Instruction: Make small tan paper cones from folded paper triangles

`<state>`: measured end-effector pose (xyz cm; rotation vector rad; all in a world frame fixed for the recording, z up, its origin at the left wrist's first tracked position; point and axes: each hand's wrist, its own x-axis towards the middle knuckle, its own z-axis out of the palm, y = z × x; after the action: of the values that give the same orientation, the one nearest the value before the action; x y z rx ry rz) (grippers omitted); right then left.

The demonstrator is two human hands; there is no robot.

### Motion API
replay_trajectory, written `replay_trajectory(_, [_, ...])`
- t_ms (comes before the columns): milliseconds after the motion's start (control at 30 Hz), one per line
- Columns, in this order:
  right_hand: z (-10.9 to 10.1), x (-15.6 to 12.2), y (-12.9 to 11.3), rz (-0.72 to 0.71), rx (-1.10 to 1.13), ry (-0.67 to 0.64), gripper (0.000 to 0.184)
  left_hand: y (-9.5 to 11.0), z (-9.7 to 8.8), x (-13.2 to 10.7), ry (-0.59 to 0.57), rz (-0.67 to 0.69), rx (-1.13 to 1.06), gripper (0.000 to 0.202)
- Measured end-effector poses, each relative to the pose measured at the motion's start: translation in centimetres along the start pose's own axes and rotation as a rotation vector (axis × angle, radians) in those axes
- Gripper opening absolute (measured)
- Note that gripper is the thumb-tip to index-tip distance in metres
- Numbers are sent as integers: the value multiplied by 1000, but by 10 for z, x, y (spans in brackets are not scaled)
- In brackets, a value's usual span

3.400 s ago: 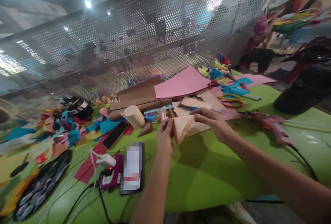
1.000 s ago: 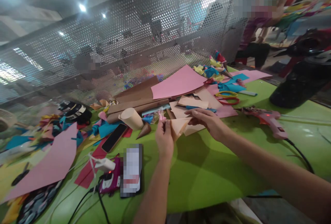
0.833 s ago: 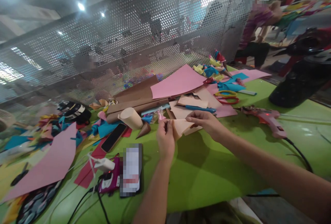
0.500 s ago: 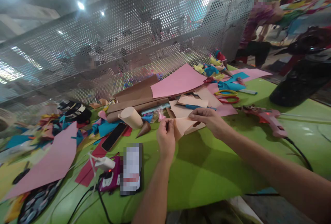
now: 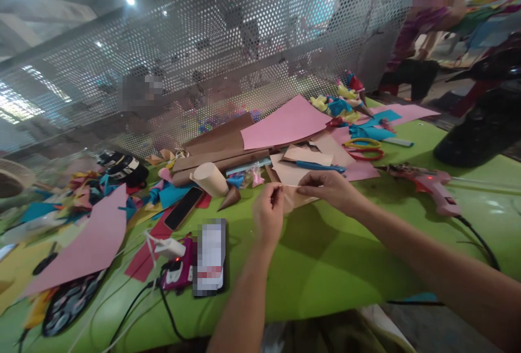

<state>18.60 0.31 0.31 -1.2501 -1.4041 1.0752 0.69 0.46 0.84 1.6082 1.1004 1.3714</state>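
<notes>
Pinching a folded peach paper piece (image 5: 293,195) with both hands, low over the green tabletop (image 5: 325,255), well to the left of the pink glue gun (image 5: 431,190).

Clamps the left hand (image 5: 268,214) on the paper's left end, thumb and forefinger pressed together on it. Closes the right hand (image 5: 329,190) on the upper right edge with the fingertips, that hand being the one nearer the glue gun. Cannot tell whether the paper touches the loose sheets beneath. Leaves a blue-handled tool (image 5: 317,166) to the left of the glue gun and slightly behind it. Leaves yellow and red scissors (image 5: 364,149) further behind, a cream paper cone (image 5: 209,179) far to the left of the glue gun, and a dark phone (image 5: 184,207) further left.
</notes>
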Motion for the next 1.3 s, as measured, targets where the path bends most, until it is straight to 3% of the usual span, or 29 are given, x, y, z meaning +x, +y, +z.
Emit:
replay_trajectory(133, [-3,0,2,-7,25,-24,38,0,-1,3,-32,-24,-50,19])
replay_trajectory(367, [0,-6,-7,-178,-188,22,32,-3,-1,2,-33,-14,81,29])
replay_trajectory(567, [-1,-4,0,-40,-118,-5,42,-7,-1,4,-80,-44,43,29])
replay_trajectory(767, [-3,-2,-1,52,97,-2,51,-6,-3,7,-340,-327,-225,47])
replay_trajectory(867, [-4,-2,-5,83,105,18,52,-7,-4,7,-424,-411,-215,47])
replay_trajectory(1067, [-4,-2,-6,101,155,25,51,-6,-8,9,-406,-362,-148,32])
replay_trajectory(1300, [-3,-5,-8,20,65,27,50,-4,-9,9,-399,-286,-116,23])
